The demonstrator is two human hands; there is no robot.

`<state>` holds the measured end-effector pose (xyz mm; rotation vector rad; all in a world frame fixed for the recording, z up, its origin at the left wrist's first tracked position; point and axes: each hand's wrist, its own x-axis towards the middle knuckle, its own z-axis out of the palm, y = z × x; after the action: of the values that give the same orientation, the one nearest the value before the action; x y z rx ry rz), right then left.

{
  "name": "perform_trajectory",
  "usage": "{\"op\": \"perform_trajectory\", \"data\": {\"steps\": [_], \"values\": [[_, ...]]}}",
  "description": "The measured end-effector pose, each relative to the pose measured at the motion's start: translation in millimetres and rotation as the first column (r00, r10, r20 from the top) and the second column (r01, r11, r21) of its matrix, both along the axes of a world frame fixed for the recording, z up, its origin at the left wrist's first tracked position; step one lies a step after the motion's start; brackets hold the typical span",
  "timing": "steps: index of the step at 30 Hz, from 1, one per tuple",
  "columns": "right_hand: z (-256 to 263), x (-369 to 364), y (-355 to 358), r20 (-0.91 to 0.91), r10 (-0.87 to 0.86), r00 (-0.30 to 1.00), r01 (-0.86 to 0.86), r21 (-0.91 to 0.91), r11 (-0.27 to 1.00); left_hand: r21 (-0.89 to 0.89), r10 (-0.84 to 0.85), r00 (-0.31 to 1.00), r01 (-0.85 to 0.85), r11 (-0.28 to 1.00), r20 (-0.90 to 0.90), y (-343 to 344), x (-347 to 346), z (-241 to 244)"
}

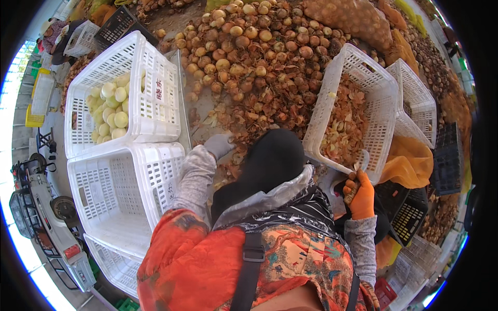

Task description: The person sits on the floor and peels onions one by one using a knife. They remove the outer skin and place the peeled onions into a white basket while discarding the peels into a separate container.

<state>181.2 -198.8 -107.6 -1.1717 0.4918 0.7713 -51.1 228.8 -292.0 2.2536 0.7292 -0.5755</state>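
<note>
My right hand (361,195), in an orange glove, grips the handle of a small knife (364,158) with a curved blade. The blade points up at the near edge of a white plastic crate (379,116) that holds loose onion skins (342,124). In a grey glove, my left hand (220,146) is low over scattered skins beside my knee; its fingertips are turned away, so whether it holds anything is unclear. Ahead lies a large heap of unpeeled onions (249,50). Peeled onions (113,105) sit inside a white crate (157,105) on my left.
Nearer me on the left is another white crate (116,194). Full mesh sacks (350,19) lie behind the heap. At right are an orange mesh bag (408,161) and black crates (447,159). A three-wheeled vehicle (54,217) stands far left; a person (58,37) is at upper left.
</note>
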Motion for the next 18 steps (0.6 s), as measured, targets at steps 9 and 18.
{"op": "perform_trajectory", "data": {"steps": [9,18], "values": [[-50,22,10,-0.043,-0.095,0.995,0.082,-0.235,0.968,0.047,0.543,0.801,-0.570,0.820,0.252,76,74,-61],[-68,26,28,-0.074,0.024,0.997,-0.054,-0.438,0.897,0.143,0.463,0.849,-0.507,0.850,0.256,152,167,-112]]}}
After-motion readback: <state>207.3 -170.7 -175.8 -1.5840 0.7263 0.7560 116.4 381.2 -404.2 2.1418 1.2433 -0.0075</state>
